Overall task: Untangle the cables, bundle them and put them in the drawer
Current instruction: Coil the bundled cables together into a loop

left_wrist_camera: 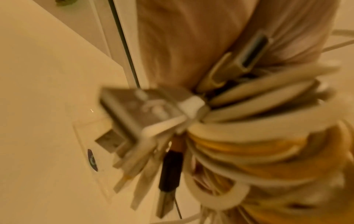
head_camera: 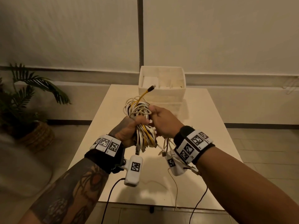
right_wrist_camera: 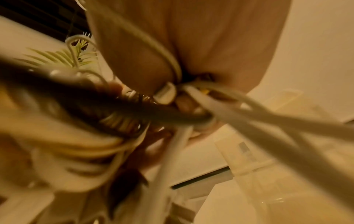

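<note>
A bundle of white cables with one yellow cable (head_camera: 140,113) hangs in the air above the white table (head_camera: 210,126). My left hand (head_camera: 129,130) grips the bundle around its middle. My right hand (head_camera: 159,120) holds the bundle's right side, fingers curled into the loops. The yellow cable's plug (head_camera: 151,88) sticks up toward the box. In the left wrist view, looped cables (left_wrist_camera: 249,136) and USB plugs (left_wrist_camera: 134,109) fill the frame, blurred. The right wrist view shows blurred cable strands (right_wrist_camera: 249,115) crossing under the palm. A white open box (head_camera: 161,83), drawer-like, stands at the table's far end.
A potted palm (head_camera: 27,101) in a woven basket stands on the floor at the left. Thin black wires (head_camera: 110,199) run from the wrist cameras over the table's near edge. White blinds cover the wall behind.
</note>
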{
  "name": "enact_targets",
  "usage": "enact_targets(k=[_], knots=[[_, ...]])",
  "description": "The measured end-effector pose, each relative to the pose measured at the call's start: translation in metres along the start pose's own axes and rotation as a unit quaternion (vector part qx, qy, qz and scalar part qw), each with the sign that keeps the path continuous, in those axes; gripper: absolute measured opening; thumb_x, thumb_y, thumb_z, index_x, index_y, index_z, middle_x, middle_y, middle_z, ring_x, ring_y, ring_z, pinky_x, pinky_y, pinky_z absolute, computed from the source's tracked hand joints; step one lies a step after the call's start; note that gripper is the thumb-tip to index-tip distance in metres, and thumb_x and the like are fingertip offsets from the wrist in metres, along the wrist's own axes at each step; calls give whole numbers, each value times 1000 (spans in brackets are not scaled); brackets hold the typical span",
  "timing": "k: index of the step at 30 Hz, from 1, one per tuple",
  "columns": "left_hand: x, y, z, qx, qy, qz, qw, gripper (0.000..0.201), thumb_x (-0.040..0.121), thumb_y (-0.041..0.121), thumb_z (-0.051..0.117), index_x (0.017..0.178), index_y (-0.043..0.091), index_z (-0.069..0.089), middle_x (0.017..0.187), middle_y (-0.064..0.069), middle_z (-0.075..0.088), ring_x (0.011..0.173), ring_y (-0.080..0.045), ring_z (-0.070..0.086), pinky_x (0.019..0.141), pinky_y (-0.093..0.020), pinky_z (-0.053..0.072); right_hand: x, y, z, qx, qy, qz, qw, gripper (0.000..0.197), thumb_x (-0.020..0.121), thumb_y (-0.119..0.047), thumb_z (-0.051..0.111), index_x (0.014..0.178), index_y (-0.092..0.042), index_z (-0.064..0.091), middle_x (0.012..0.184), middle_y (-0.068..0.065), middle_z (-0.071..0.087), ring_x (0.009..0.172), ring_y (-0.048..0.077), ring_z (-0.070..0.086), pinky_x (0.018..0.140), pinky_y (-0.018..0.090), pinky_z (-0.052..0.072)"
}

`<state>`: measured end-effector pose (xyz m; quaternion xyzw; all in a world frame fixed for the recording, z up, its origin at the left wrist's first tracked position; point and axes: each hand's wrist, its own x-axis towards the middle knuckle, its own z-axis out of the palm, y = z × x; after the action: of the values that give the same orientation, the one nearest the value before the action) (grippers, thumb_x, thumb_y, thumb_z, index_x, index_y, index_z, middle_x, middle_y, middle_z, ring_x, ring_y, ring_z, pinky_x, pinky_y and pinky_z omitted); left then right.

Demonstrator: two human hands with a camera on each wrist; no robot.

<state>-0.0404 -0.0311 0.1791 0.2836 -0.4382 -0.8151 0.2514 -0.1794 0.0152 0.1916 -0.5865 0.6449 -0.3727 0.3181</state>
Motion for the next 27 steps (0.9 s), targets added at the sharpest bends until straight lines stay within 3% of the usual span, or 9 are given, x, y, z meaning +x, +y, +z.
enact_targets(k=[2, 5, 8, 11, 13, 16, 18, 21, 27], knots=[[3, 0, 3, 0, 29, 7, 1000, 48, 66, 9, 66, 113, -2, 59, 99, -29, 59, 83, -37, 64, 73, -50, 59, 1, 2, 0, -59, 13, -19, 998, 41, 105, -39, 25, 116, -22, 61, 114, 4, 68, 104, 20, 63, 90, 36, 51], [5, -1, 3, -20, 26, 9, 999, 55, 58, 13, 72, 110, 1, 60, 82, -20, 65, 67, -28, 67, 59, -37, 57, 0, 2, 2, -87, 19, -28, 996, 42, 105, -37, 24, 122, -20, 59, 120, 8, 66, 110, 22, 59, 97, 31, 44], [8, -5, 1, -50, -7, 20, 999, 62, 62, 13, 69, 124, 10, 60, 106, -18, 68, 92, -30, 67, 80, -45, 58, 2, 10, 8, -149, 17, -20, 988, 47, 105, -43, 21, 126, -21, 57, 116, 7, 67, 107, 23, 61, 96, 34, 46], [7, -7, 0, -47, -36, 6, 998, 74, 61, 19, 68, 132, 8, 55, 134, -18, 57, 121, -33, 55, 103, -47, 41, 0, 13, 14, -252, -6, -26, 967, 45, 104, -44, 21, 131, -20, 48, 113, 9, 64, 104, 27, 61, 92, 37, 48], [8, -10, -3, -45, -44, 10, 998, 81, 60, 20, 67, 139, 11, 50, 137, -18, 56, 125, -34, 52, 105, -47, 39, -4, 10, 15, -186, -13, -16, 982, 44, 104, -42, 24, 133, -22, 49, 118, 9, 65, 108, 26, 60, 97, 39, 47], [7, -4, -8, -64, -49, 23, 996, 86, 53, 16, 82, 134, 7, 55, 103, -6, 69, 90, -25, 64, 82, -39, 55, -5, 11, 22, -14, -43, -1, 999, 58, 99, -59, 23, 140, -23, 40, 126, 6, 62, 115, 20, 59, 100, 41, 46], [8, 2, -13, -74, -22, 27, 997, 65, 54, 16, 83, 115, 2, 66, 96, -7, 71, 77, -19, 68, 67, -32, 57, -6, 18, 24, 4, -79, -4, 997, 57, 95, -66, 27, 132, -27, 45, 119, -1, 64, 107, 13, 61, 96, 37, 49], [8, 7, -18, -83, 39, 36, 995, 14, 68, 13, 64, 76, 7, 73, 90, -13, 73, 80, -23, 69, 72, -35, 60, -9, 20, 20, -19, -114, 9, 993, 35, 101, -50, 33, 99, -29, 60, 94, -7, 66, 84, 7, 60, 84, 32, 47], [1, 15, -19, -82, 55, 39, 994, 24, 61, 15, 72, 79, 8, 57, 64, -5, 52, 64, -21, 54, 67, -34, 51, -9, 28, 19, 19, -115, 7, 993, 80, 74, -85, 44, 118, -19, 54, 110, -2, 64, 96, 10, 60, 91, 46, 52]])
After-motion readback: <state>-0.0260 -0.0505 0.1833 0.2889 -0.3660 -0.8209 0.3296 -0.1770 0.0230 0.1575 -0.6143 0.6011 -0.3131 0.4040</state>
